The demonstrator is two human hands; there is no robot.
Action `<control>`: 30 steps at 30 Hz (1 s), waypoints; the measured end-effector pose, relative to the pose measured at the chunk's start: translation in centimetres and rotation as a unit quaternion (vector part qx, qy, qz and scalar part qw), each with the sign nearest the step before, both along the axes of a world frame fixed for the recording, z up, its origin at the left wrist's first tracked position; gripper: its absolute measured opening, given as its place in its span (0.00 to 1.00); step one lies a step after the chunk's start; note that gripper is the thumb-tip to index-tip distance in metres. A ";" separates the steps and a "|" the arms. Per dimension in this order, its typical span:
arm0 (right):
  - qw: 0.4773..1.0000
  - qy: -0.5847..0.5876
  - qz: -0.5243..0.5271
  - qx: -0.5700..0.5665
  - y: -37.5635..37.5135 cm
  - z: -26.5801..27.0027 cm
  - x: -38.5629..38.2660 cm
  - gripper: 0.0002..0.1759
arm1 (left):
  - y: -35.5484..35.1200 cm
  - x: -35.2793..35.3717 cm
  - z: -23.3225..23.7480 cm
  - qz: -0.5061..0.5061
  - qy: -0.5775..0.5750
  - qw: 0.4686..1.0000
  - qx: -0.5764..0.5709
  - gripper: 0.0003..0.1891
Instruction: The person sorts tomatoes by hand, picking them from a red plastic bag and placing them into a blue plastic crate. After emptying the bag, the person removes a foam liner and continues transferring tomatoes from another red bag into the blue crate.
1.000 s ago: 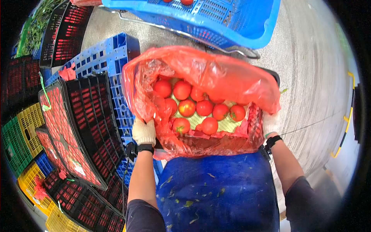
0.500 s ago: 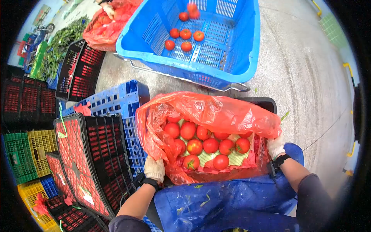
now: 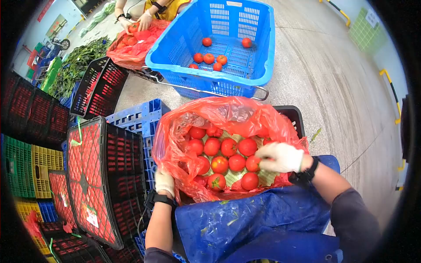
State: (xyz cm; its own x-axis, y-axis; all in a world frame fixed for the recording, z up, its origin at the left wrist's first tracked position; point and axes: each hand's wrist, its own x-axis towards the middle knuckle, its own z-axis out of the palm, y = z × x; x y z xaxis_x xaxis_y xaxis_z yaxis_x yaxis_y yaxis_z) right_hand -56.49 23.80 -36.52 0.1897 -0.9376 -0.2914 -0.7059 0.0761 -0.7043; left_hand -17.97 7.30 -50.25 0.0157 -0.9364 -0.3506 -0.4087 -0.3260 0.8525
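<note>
Red tomatoes (image 3: 237,163) lie in rows on pale patterned paper inside a red plastic bag (image 3: 228,107), which lines a black crate (image 3: 293,115) in front of me. My left hand (image 3: 164,181), in a white knit glove, is closed on the bag's near left edge. On the right side, my gloved right hand (image 3: 280,158) reaches in over the tomatoes. Its fingers close around a tomato (image 3: 253,163), and the palm hides what lies beneath. A blue apron (image 3: 258,215) spreads below the crate's near side.
Beyond stands a large blue basket (image 3: 206,76) with several tomatoes on its bottom. Another person's gloved hands (image 3: 139,23) hold a tomato over a second red-lined crate (image 3: 131,50). Black netted crates (image 3: 94,175) and a blue pallet (image 3: 140,115) stand at left.
My right hand has let go of the bag's right edge and moved left over the tomatoes. The bag's far edge has sagged back. Tomatoes in the blue basket have rolled apart.
</note>
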 end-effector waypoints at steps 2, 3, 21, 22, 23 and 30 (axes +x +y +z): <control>0.995 -0.005 0.011 -0.094 -1.6 -4.7 -1.3 0.24 | -1.8 -0.3 1.8 0.152 0.103 0.981 -0.058 0.19; 0.985 0.032 -0.045 -0.164 -3.2 -5.7 -2.6 0.27 | -1.9 -0.5 3.8 0.193 0.044 0.974 -0.114 0.20; 0.915 0.272 -0.292 0.056 -9.1 -12.5 2.7 0.40 | 1.3 -18.5 0.9 -0.322 -0.292 0.898 -0.071 0.42; 0.915 0.268 -0.299 0.044 -8.9 -12.2 2.6 0.40 | 0.8 -18.3 0.4 -0.356 -0.316 0.876 -0.075 0.41; 0.915 0.268 -0.300 0.040 -9.0 -12.0 2.4 0.40 | 0.7 -18.2 0.4 -0.354 -0.317 0.877 -0.079 0.41; 0.922 0.005 -0.384 0.045 -7.6 -11.8 1.0 0.48 | 0.9 -17.6 0.8 -0.397 -0.294 0.867 -0.065 0.38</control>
